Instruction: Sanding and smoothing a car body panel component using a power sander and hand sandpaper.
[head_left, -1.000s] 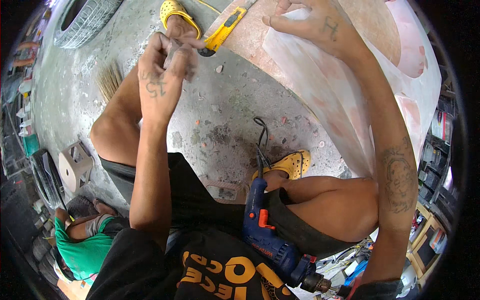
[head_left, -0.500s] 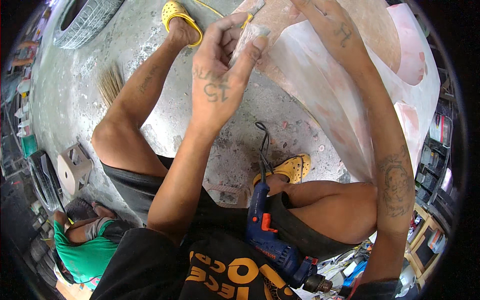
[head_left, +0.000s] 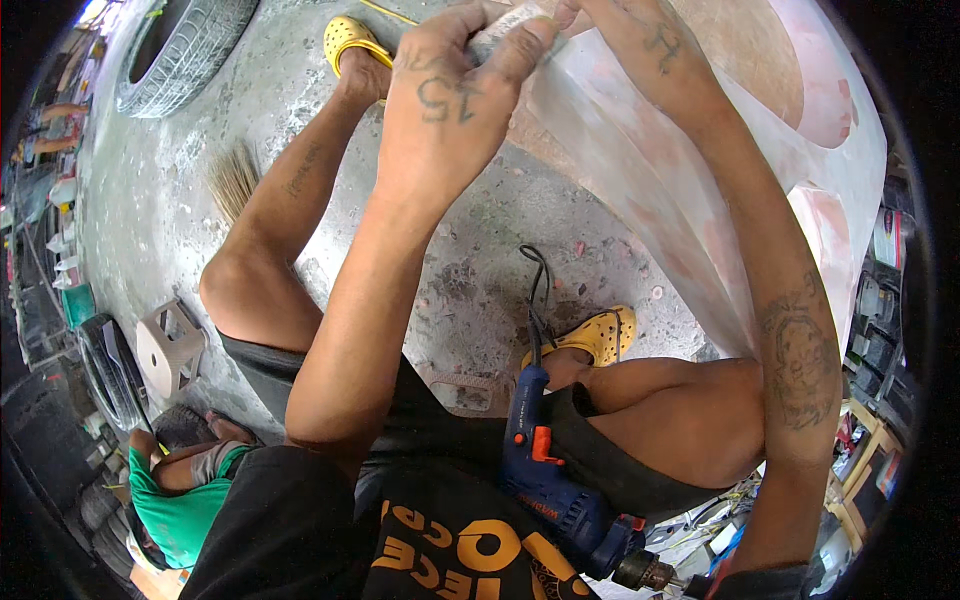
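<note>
My left hand [head_left: 440,110] is closed around a small, whitish, dusty flat piece [head_left: 508,28], thumb on its near side. What the piece is made of cannot be made out. My right hand [head_left: 655,55] is at the top edge beside it, over a large curved panel [head_left: 640,140] patched white and pinkish-brown. Most of the right fingers are cut off by the frame, so their grip is hidden; one fingertip shows close to the whitish piece. A blue power drill [head_left: 550,470] with an orange trigger lies across my lap, its black cord hanging down.
A tyre [head_left: 190,60] lies at the far left, with a straw broom [head_left: 232,180] beside my left leg. A beige stool [head_left: 168,350] stands on the grey concrete floor. At the lower left sits a person in green [head_left: 180,510]. Cluttered shelves [head_left: 880,330] line the right.
My left hand has moved up and slightly right with the whitish piece, toward my right hand. The right hand has shifted slightly up and left. The whole view has shifted a little.
</note>
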